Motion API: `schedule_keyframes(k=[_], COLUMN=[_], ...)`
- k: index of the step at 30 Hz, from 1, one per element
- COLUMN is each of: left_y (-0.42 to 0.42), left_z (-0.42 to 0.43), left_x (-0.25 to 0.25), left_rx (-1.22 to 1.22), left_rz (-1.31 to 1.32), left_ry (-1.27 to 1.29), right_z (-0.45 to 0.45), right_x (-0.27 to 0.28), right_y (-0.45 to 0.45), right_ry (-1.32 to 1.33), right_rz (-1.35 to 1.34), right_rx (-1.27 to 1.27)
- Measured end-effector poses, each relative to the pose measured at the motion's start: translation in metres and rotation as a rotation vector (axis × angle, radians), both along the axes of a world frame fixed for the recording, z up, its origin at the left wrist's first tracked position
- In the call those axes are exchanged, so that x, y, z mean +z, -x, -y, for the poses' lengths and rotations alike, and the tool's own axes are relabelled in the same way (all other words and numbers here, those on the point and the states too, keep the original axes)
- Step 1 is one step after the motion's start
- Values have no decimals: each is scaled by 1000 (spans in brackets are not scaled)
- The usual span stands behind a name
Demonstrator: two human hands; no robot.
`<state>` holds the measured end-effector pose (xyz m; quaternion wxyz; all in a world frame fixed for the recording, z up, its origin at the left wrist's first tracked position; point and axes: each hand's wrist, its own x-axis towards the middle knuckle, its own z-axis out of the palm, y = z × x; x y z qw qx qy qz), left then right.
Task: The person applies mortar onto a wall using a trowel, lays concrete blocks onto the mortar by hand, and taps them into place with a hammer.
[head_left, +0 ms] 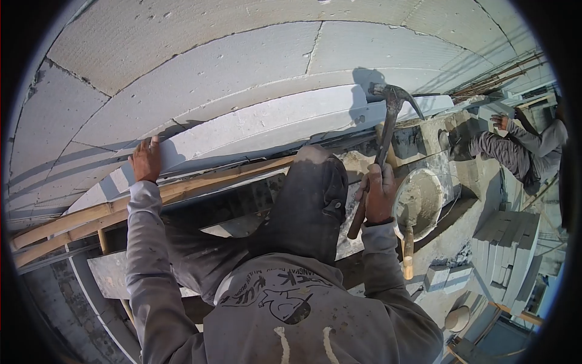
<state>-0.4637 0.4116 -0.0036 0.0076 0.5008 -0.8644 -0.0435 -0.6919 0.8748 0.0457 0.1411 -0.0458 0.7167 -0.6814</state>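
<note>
Right of centre, a bucket (pixel 441 195) of mortar (pixel 423 193) holds a tool with a wooden handle (pixel 408 252). Farther right, another person (pixel 506 153) in grey trousers has a knee bent. Lower down, grey blocks (pixel 506 242) stand stacked. Wooden strips (pixel 91 215) cross the left side.

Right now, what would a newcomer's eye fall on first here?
Probably the hammer, held up in the right hand, its shadow on the pale wall ahead. Next, the bucket just right of that hand, and the left hand at the wall's left side. Another person is at the far right.
</note>
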Motion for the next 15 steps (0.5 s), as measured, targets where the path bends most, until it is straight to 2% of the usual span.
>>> schedule_keyframes(k=[2,3,5,6,8,11,15], left_y=[18,31,57,70,92,113,112], left_z=[-31,-50,-90,-105,-129,-153,-154], left_x=[11,21,40,42,47,38,11], left_rx=[-148,-167,-421,-432,-668,-691,-652], left_rz=[-241,-244,-298,-301,-218,-115,-194], left_ry=[113,110,177,178,111,55,32], right_z=[-19,-28,-48,-57,-79,-99,-81], right_x=[-10,-17,-42,-55,-75,-104,-98], right_y=[16,25,51,65,89,123,152], right_ry=[38,74,94,119,231,458,342], right_rz=[85,174,251,329,396,584,546], right_rx=[-119,-214,-261,-288,-257,-42,-201])
